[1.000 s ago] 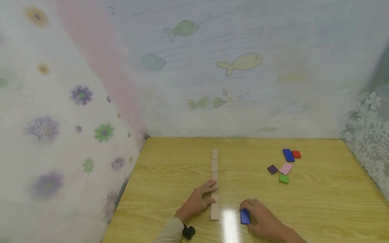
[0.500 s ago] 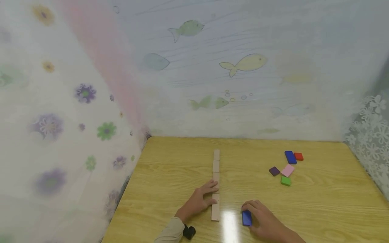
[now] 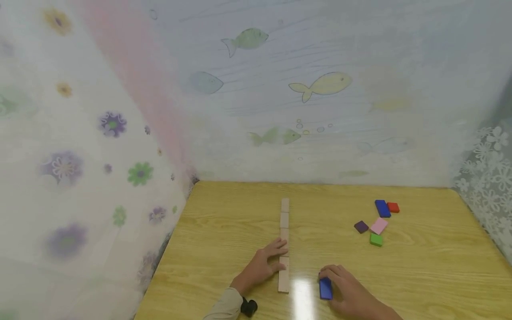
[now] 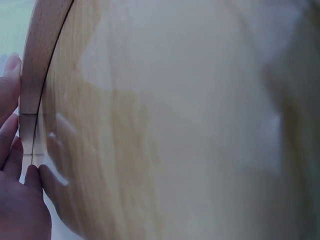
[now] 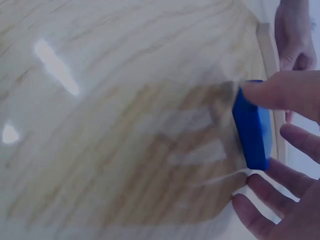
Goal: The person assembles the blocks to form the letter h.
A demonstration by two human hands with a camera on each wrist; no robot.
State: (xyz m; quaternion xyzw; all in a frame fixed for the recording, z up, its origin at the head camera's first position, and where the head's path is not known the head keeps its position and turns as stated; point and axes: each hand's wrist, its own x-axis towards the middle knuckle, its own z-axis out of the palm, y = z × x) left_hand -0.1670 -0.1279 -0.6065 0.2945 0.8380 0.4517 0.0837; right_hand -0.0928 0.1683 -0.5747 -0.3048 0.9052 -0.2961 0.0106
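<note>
A straight row of plain wooden blocks point(image 3: 283, 282) runs away from the person, end to end on the table. My left hand point(image 3: 259, 264) rests along the left side of the row, its fingertips and thumb on the nearer blocks. In the left wrist view, extended fingers point(image 4: 31, 177) lie against the wooden blocks point(image 4: 40, 55). To the right of the row, my right hand point(image 3: 349, 289) holds a blue rectangular block point(image 3: 326, 290) by its ends. The right wrist view has the thumb on one end of this blue block point(image 5: 250, 127) and fingers at the other.
Toward the back right lie several coloured blocks: another blue block point(image 3: 382, 208), a red one point(image 3: 394, 207), a pink one point(image 3: 379, 226), a dark purple one point(image 3: 361, 227) and a green one point(image 3: 376, 240). Patterned walls point(image 3: 320, 53) border the wooden table point(image 3: 224, 213).
The head view shifted slightly, moving the scene a little to the right. Both hands and the blue block stay nearly in place, with the right hand keeping its hold.
</note>
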